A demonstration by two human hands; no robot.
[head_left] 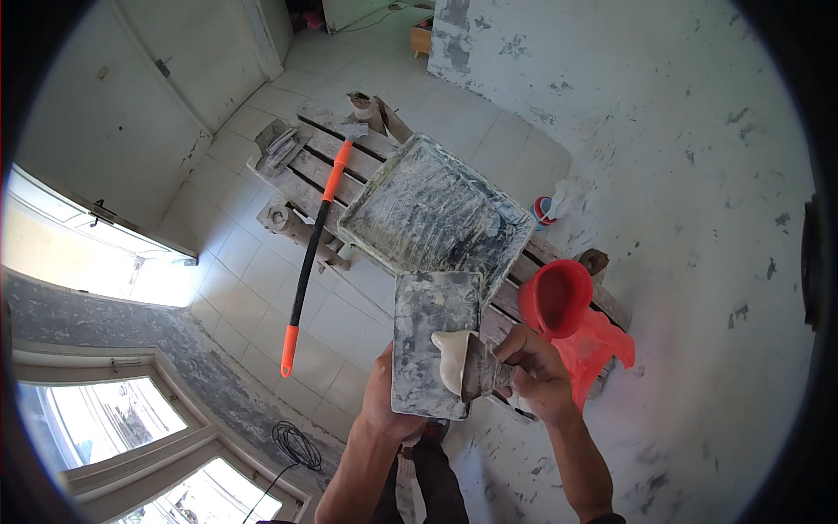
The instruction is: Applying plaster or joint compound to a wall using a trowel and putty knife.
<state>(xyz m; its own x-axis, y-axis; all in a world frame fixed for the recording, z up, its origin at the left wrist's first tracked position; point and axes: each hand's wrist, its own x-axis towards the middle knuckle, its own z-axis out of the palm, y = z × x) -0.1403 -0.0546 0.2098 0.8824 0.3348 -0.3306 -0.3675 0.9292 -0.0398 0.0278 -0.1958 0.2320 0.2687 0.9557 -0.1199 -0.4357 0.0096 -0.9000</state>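
My left hand [386,397] grips a flat rectangular plaster board [428,301] from its left side and from below. Its dark face is smeared with dried grey-white plaster. In my right hand [543,374] is a putty knife [485,374], its blade over the board's right edge. A thick dollop of cream-white putty [449,354] lies along the blade, toward the middle of the board; whether it also touches the board I cannot tell. Just beyond the board, a large plaster-crusted tray [428,210] rests on a slatted wooden bench [305,170].
A black and orange pole [307,266] leans across the bench at left. At right stand a red bucket [559,297] and a crumpled red plastic piece [598,349]. A patchy plastered wall [681,175] rises at right. A coiled black cable [297,445] lies near the windows.
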